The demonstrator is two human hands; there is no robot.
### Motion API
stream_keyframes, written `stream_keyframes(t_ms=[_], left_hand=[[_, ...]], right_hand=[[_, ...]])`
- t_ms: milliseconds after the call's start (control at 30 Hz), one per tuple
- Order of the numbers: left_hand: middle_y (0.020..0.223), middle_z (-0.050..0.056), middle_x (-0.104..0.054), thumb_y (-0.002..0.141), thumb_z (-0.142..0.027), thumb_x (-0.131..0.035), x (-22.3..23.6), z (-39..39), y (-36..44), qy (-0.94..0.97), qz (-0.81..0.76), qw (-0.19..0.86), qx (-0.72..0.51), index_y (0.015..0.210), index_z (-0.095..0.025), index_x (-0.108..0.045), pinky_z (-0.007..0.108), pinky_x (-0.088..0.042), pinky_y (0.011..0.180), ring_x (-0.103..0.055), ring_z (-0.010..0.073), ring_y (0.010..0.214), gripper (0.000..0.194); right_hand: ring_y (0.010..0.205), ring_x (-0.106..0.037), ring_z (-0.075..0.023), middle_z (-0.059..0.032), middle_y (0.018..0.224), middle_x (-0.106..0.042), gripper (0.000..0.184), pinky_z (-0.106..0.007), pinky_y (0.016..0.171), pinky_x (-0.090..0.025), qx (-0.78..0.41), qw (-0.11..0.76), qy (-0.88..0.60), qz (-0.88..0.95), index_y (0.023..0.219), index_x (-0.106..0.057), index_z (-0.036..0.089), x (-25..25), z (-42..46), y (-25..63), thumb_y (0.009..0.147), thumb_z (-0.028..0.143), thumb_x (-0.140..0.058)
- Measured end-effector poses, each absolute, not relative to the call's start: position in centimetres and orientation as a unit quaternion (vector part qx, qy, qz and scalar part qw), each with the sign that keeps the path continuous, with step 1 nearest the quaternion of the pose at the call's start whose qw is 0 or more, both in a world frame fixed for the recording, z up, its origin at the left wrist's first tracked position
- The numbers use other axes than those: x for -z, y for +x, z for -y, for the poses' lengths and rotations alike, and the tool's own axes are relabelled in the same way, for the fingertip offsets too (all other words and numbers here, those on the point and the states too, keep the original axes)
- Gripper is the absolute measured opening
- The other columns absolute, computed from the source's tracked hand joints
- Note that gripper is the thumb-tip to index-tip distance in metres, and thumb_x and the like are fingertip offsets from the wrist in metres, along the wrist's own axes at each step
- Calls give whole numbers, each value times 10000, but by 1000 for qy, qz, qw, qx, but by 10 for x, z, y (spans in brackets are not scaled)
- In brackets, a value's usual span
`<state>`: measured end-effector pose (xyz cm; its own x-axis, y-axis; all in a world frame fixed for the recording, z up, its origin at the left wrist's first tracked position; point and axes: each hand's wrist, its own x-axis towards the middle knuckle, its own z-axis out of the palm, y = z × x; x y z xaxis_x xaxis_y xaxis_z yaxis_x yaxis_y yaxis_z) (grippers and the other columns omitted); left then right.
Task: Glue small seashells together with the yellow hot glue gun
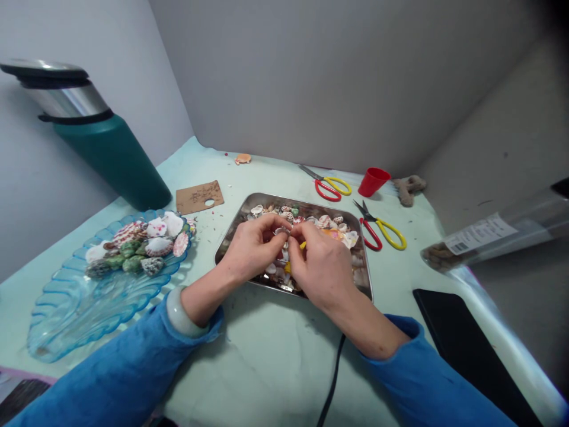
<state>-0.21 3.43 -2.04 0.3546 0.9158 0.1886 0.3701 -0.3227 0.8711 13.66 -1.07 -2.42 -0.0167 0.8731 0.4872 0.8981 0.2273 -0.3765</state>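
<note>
Above a metal tray point(365, 279) full of small seashells, my left hand point(253, 244) and my right hand point(320, 262) meet fingertip to fingertip. Between the pinched fingers sits a small whitish shell point(281, 230), largely covered by them. Both thumbs and index fingers are closed on it. Under and around the hands lie mixed shells point(326, 222) and several yellow pieces, partly hidden by my right hand.
Left, a blue scalloped dish point(84, 311) holds larger shells beside a green bottle point(118, 157). Behind lies brown cardboard point(198, 198). Two pairs of scissors point(340, 185), a red cup point(374, 181), a clear tube point(502, 228) and a black flat object point(466, 344) are rightward.
</note>
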Motion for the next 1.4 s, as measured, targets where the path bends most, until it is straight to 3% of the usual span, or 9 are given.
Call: stream_keyframes(t_ms=[1033,1233,1400], left_hand=[[672,-21,-613,798,-202,-524,18,-34,-1,718,-439,401,-363,867,-178,-603,203,-449,510,-597,109,554,108],[690,-10,-624,805,-217,-517,18,-34,-1,718,-445,398,-357,901,-163,-626,206,-447,506,-580,105,547,155],[692,-2,-629,805,-217,-516,18,-34,-1,724,-445,386,-358,911,-152,-640,208,-450,517,-573,108,559,175]], right_hand=[[722,-609,-190,-60,830,-667,129,-299,640,-401,-5,346,-589,731,891,-578,159,20,11,138,863,174,-453],[816,-631,-200,-74,905,-675,169,-305,703,-446,-11,369,-564,739,949,-596,153,20,10,138,860,138,-453],[883,-642,-185,-61,1041,-680,336,-305,764,-479,-20,379,-547,746,1165,-582,190,22,9,138,874,101,-439]])
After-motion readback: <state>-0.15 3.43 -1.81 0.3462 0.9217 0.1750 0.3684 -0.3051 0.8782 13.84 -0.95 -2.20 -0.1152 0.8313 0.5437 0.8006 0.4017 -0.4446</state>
